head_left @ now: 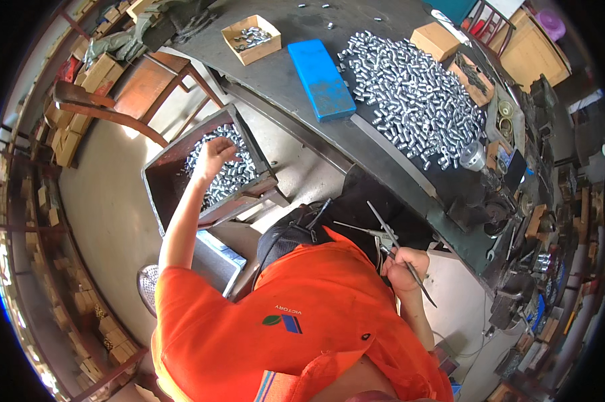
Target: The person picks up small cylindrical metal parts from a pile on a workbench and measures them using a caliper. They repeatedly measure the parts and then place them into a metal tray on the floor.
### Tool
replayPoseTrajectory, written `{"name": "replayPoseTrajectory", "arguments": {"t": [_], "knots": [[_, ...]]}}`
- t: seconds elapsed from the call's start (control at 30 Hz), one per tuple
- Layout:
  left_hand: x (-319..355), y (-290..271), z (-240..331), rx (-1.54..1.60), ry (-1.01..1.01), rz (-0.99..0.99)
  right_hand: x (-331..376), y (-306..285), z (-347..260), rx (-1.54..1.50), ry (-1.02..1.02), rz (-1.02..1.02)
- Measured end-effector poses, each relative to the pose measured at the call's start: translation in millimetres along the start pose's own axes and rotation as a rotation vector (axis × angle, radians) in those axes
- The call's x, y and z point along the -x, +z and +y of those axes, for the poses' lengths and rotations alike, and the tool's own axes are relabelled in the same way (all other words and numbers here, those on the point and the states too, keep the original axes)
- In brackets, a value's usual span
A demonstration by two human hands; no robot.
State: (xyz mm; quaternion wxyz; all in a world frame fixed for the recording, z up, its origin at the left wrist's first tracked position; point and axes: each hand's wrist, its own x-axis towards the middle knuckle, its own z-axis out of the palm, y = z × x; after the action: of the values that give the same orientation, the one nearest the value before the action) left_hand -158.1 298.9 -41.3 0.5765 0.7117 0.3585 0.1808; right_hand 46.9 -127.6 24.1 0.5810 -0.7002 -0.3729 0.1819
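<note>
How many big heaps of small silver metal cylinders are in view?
2: one heap on the dark flat-topped workbench, the other in the reddish-brown wooden crate, partly hidden behind the left hand.

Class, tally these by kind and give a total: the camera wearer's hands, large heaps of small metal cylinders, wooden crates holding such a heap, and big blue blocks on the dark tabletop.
Hands: 2 (left hand, right hand)
Large heaps: 2 (tabletop heap, crate heap)
Wooden crate: 1
Blue block: 1
Total: 6
</note>
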Motion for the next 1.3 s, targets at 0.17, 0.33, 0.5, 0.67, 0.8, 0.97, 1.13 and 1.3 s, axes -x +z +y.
{"name": "replayPoseTrajectory", "arguments": {"t": [0.17, 0.33, 0.5, 0.67, 0.8, 0.97, 1.13, 1.3], "knots": [[43, 79, 102, 0.466, 0.109, -0.358, -24, 6, -27, 0.080, -0.160, -0.104], [56, 166, 113, 0.882, -0.129, -0.614, -40, 5, -31, 0.020, -0.191, -0.145], [67, 208, 119, 0.910, -0.200, -0.794, -50, -5, -37, 0.023, -0.164, -0.156], [74, 215, 123, 0.734, -0.268, -0.800, -52, -1, -26, 0.042, -0.157, -0.117], [76, 215, 137, 0.480, -0.102, -0.774, -53, -1, -20, 0.130, -0.225, -0.118], [77, 217, 147, 0.207, 0.052, -0.752, -51, 1, -22, 0.178, -0.235, -0.086], [73, 220, 149, 0.278, 0.170, -0.786, -46, 5, -5, 0.035, -0.032, -0.038], [56, 215, 152, -0.026, 0.462, -0.569, -36, -14, -17, -0.015, -0.006, 0.040]]}}
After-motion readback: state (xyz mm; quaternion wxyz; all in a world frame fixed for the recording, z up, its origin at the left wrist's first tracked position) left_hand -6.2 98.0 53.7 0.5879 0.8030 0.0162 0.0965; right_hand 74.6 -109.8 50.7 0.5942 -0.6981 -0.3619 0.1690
